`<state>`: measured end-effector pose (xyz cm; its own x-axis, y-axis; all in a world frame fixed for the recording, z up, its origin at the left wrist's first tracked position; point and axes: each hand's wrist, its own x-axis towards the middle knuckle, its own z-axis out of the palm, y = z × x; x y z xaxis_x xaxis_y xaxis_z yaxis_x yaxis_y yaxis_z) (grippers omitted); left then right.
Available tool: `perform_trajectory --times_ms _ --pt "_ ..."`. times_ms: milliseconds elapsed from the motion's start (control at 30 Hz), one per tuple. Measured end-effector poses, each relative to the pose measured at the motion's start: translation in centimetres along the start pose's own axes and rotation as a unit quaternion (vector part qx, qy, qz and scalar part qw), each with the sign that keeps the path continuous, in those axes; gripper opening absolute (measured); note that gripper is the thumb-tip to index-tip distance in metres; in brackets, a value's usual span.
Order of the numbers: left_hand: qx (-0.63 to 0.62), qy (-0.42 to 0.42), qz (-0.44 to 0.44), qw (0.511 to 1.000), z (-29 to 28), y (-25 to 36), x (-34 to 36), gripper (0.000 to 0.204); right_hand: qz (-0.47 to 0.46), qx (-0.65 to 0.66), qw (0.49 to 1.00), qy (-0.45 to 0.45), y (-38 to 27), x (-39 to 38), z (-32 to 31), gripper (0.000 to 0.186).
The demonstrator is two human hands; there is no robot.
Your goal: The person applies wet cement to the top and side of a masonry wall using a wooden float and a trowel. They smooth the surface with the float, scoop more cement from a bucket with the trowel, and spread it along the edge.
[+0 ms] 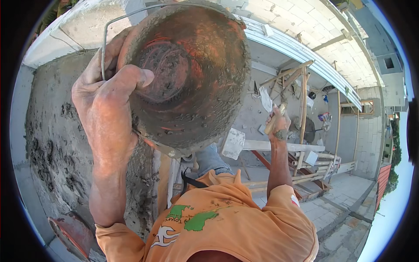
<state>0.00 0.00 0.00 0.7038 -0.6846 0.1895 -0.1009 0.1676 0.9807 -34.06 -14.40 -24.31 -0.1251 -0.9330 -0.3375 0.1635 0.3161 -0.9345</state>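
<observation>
My left hand grips the rim of a mortar-smeared orange bucket, thumb inside and fingers around the outside. The bucket is tilted so its inside faces me; wet grey mortar coats its wall and bottom. Its wire handle loops over the top left, beside my fingers. Out to the right, my right hand is closed around the pale wooden handle of what looks like a trowel. Grey mortar sticks to that wrist. The tool's blade is hard to make out against the background.
A bed of rough wet mortar spreads at left, bordered by a low wall. Another reddish bucket stands at lower left. Below on the right are bamboo poles, wooden scaffolding and scattered debris. Long metal channels cross behind.
</observation>
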Motion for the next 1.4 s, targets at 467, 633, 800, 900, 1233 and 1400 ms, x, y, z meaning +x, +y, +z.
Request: perform_trajectory --times_ms 467,633,800,900,1233,1400 --pt "0.078 -0.14 -0.129 0.978 14.3 -17.3 0.6 0.028 0.231 -0.15 0.939 0.205 19.6 -6.1 -17.8 0.02" --pt "0.066 -0.105 -0.211 0.969 15.9 -24.9 -1.7 0.029 0.322 -0.195 0.909 0.18 21.4 -8.7 -19.7 0.022" --pt "0.09 -0.109 -0.246 0.959 19.3 -28.8 -3.1 0.035 0.356 -0.195 0.897 0.177 21.7 -9.1 -20.8 0.023" --pt "-0.114 -0.107 -0.212 0.965 21.6 -32.3 -4.3 0.056 0.355 -0.203 0.895 0.178 20.9 -8.4 -20.4 0.023" --pt "-0.034 -0.385 -0.231 0.893 19.6 -20.7 -1.3 0.079 0.329 -0.202 0.902 0.191 20.8 -8.2 -23.6 0.021" --pt "-0.14 -0.272 0.009 0.952 13.1 -8.6 1.9 0.071 0.22 -0.289 0.928 0.085 17.2 -2.1 -17.1 0.027"
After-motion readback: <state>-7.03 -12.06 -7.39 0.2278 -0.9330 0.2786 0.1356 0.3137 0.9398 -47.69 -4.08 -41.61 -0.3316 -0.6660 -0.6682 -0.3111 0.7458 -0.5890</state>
